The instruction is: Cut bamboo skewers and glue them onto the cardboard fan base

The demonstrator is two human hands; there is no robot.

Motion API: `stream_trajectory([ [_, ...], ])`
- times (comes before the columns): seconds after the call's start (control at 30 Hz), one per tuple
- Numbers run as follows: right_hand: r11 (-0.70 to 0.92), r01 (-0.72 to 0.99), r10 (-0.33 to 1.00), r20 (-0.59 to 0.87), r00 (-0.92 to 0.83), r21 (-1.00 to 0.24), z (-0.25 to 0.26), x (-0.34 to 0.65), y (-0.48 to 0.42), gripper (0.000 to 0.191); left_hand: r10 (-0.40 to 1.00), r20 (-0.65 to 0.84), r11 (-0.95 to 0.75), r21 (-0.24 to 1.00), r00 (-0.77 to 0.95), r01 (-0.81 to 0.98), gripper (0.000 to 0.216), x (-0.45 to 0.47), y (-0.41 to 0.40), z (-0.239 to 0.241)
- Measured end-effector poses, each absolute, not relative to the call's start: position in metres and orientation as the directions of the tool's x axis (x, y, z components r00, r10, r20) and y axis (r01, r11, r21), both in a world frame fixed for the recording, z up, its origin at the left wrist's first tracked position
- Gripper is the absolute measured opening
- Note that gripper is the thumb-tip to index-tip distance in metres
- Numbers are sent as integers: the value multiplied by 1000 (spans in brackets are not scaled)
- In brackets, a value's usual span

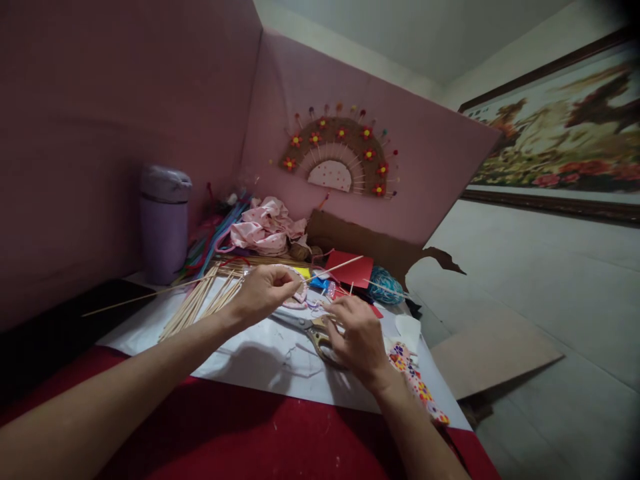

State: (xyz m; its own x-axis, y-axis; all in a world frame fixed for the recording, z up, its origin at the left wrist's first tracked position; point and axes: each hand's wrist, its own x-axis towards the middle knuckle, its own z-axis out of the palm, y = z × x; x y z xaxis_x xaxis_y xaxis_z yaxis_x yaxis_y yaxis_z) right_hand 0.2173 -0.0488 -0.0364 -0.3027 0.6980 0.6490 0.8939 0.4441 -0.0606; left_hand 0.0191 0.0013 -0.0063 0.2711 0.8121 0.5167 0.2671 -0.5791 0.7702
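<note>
My left hand (267,291) is closed in a pinch on a thin wooden stick (340,265), which points up to the right. My right hand (353,330) is low over the table, fingers curved and thumb apart from them. Beneath it lies a pair of scissors (317,333) with gold-coloured handles, partly covered by the hand. Whether the fingers touch the handles is unclear. Behind my left hand, a round piece with a pink-dotted edge (299,301) is partly hidden. Several loose wooden sticks (187,307) lie fanned out to the left.
White paper (240,363) covers part of the red tabletop (240,433). A purple tumbler (164,230) stands at the left. Dotted pink cloth (267,227), red card (350,267) and blue yarn (385,285) lie behind. Flower-patterned pieces (417,383) are at the right; a decorated half-circle (330,153) hangs on the pink panel.
</note>
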Motion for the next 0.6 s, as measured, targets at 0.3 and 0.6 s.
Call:
stream_trajectory([
  [0.3,473,870,455,806,-379,142,-28,203,-61,19,581,658,-804,377,478,460,27,31,-7,-26],
  [0.6,450,882,563,722,-401,140,-28,205,-59,22,612,612,-773,332,500,540,25,32,-7,-27],
])
